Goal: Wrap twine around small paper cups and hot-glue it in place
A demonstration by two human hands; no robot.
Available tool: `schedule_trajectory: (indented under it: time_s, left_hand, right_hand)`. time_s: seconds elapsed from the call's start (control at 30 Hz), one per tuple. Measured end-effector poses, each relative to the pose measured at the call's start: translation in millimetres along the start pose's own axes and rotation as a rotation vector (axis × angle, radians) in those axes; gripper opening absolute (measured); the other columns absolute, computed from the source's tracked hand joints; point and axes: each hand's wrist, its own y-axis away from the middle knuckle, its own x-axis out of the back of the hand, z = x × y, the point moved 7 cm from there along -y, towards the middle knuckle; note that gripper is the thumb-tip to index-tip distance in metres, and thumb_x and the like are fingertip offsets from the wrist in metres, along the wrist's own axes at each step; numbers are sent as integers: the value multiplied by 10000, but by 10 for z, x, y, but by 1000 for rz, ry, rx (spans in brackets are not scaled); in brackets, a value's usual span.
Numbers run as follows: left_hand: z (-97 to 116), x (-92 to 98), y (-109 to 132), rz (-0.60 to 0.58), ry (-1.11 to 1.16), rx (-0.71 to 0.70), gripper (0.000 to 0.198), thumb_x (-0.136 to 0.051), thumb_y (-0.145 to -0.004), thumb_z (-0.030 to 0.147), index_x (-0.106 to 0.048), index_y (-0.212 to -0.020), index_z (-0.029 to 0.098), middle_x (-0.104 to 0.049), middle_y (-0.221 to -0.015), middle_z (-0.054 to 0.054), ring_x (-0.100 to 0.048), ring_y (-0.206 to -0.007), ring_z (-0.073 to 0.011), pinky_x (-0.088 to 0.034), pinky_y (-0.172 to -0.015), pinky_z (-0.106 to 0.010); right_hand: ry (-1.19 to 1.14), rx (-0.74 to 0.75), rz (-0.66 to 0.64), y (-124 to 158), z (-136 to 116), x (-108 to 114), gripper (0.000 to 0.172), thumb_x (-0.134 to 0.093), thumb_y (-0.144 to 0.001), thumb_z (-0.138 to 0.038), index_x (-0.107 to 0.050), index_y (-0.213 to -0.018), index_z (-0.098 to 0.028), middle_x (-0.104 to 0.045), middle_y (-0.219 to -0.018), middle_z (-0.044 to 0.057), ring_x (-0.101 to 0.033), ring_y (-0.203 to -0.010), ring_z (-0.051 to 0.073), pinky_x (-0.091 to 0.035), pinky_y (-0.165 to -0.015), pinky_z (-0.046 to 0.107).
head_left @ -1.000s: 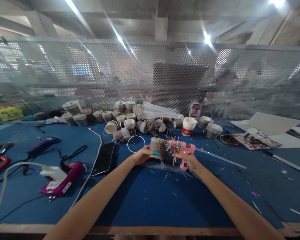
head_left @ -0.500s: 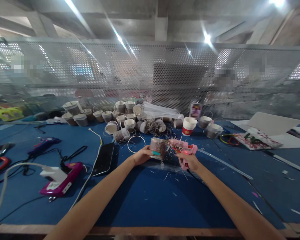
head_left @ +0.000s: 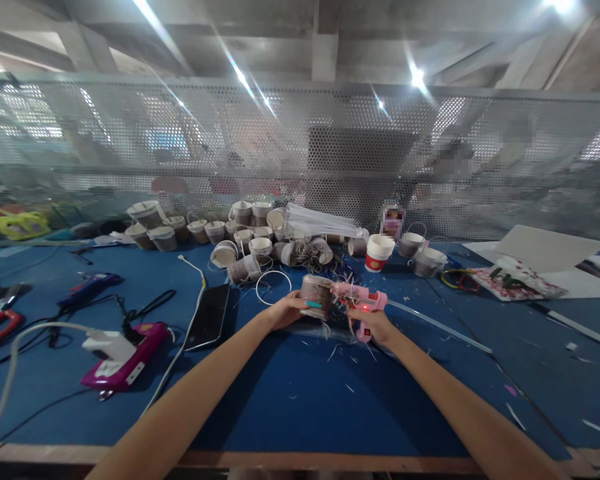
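Wrapped in brown twine, a small cup [head_left: 317, 291] lies on its side in my left hand [head_left: 287, 311], whose fingers are closed around it. A teal patch shows at the cup's lower side. My right hand [head_left: 375, 321] grips a pink hot glue gun [head_left: 363, 295] by its handle, and a red light glows on it. The gun's nozzle is at the cup's right end; whether it touches cannot be made out. A clear glue stick [head_left: 440, 325] sticks out of the gun's back. Behind my left hand lies a white ring [head_left: 273, 288].
Several twine-wrapped cups [head_left: 215, 232] crowd the back, with white strips [head_left: 325, 221] on them. Stacked paper cups [head_left: 379, 253] stand behind the gun. On the left are a phone [head_left: 209, 317], a purple power strip [head_left: 125, 360], a blue glue gun [head_left: 90, 290] and red-handled scissors [head_left: 0, 331].
My right hand has brought the glue gun a little to the left, closer to the cup. My left hand and the cup stay nearly where they were.
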Motion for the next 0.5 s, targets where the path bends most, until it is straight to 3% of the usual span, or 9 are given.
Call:
schedule_trajectory:
  time_s: [0.5]
  left_hand:
    - [-32,29,-3,3,46,4,423,-684,-531,178,-616,-934,69,-685,-864,-115,-622,-816,-235,-370,-865,-378]
  right_hand:
    - [-22,-48,-57,8,85,-38,171,-628,-512,-303,-564,-432,-167,-552,-414,-8,-489,-420,108,-383,-458,238]
